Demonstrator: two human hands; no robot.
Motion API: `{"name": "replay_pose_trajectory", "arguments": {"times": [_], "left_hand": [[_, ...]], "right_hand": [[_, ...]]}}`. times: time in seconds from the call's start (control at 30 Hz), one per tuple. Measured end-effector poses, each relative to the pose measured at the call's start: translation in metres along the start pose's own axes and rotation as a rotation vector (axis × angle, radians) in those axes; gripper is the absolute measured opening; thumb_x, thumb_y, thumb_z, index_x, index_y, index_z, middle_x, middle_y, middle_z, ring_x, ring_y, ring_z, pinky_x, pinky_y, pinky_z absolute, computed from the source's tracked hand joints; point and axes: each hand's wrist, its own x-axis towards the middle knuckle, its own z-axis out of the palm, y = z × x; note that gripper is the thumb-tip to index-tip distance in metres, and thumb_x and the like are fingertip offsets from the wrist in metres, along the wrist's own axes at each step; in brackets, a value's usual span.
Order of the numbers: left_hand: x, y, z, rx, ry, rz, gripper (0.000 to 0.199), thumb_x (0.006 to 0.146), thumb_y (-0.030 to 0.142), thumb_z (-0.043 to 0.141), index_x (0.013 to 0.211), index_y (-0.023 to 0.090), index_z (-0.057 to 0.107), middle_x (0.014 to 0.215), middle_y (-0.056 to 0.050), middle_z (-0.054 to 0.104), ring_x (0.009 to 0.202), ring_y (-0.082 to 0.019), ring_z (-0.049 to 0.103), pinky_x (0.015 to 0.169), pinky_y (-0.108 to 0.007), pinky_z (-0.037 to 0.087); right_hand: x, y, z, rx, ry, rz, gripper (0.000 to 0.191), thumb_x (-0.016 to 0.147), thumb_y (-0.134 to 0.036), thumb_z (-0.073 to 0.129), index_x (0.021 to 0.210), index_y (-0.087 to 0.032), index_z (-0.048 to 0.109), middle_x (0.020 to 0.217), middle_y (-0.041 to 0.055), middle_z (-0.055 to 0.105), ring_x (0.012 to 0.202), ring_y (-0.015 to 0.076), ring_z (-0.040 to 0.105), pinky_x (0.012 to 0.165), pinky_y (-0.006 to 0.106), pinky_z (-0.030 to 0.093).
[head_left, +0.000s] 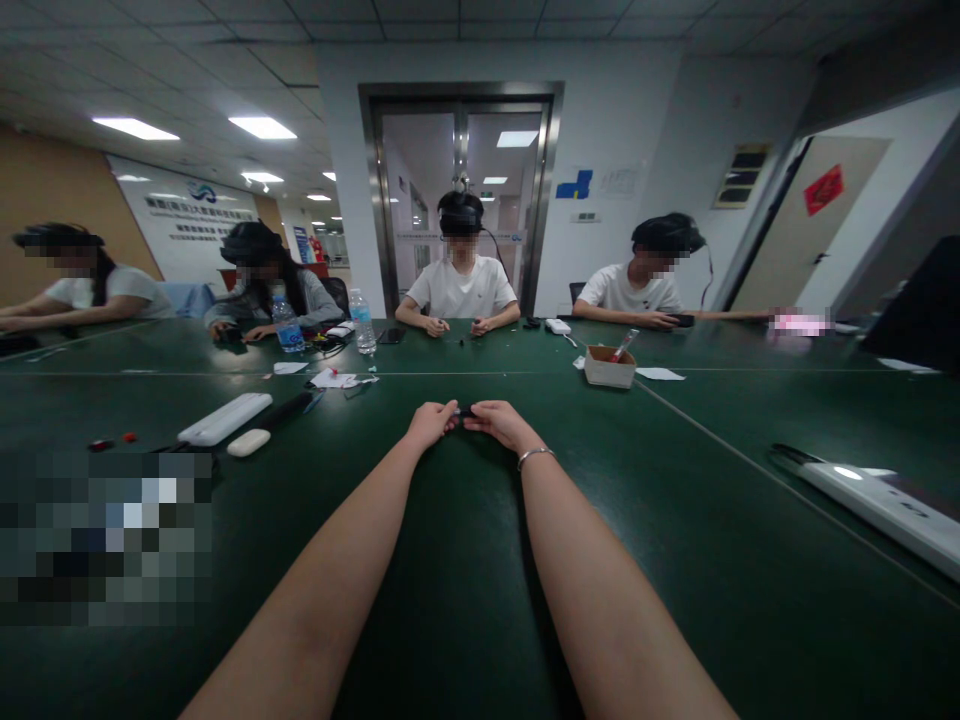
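Note:
Both my arms reach forward over the dark green table (pixel 465 560). My left hand (pixel 433 424) and my right hand (pixel 501 422) meet near the middle, fingertips almost touching. Between them is a small dark object (pixel 466 412), too small to make out its kind. The fingers of each hand are pinched on one end of it. A silver bracelet (pixel 535 457) circles my right wrist. The parts of the object inside my fingers are hidden.
To the left lie a white power bank (pixel 225 419) and a white rounded case (pixel 249 443). A cardboard box (pixel 609 368) stands ahead right; a long white device (pixel 877 495) lies right. Water bottles (pixel 362 322) stand farther off. Several people in headsets sit across the table.

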Motion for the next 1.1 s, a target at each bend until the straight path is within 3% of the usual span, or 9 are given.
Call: {"name": "replay_pose_trajectory", "arguments": {"times": [0.67, 1.1], "left_hand": [[0.000, 0.003, -0.003, 0.158, 0.003, 0.009, 0.051, 0.079, 0.057, 0.039, 0.058, 0.016, 0.062, 0.053, -0.002, 0.059, 0.049, -0.012, 0.051, 0.055, -0.025, 0.036], [-0.001, 0.005, -0.003, 0.219, -0.002, 0.000, 0.055, 0.079, 0.060, 0.032, 0.057, 0.017, 0.058, 0.053, -0.001, 0.056, 0.049, -0.013, 0.050, 0.053, -0.025, 0.033]], "right_hand": [[-0.002, 0.000, -0.001, -0.012, -0.016, -0.009, 0.013, 0.078, -0.003, 0.057, 0.066, -0.007, 0.059, 0.064, 0.0049, 0.060, 0.059, 0.0132, 0.065, 0.065, 0.026, 0.057], [0.001, 0.002, -0.003, -0.005, -0.053, -0.008, 0.009, 0.077, -0.004, 0.060, 0.068, -0.008, 0.060, 0.064, 0.0042, 0.060, 0.060, 0.0126, 0.065, 0.065, 0.025, 0.057]]}}
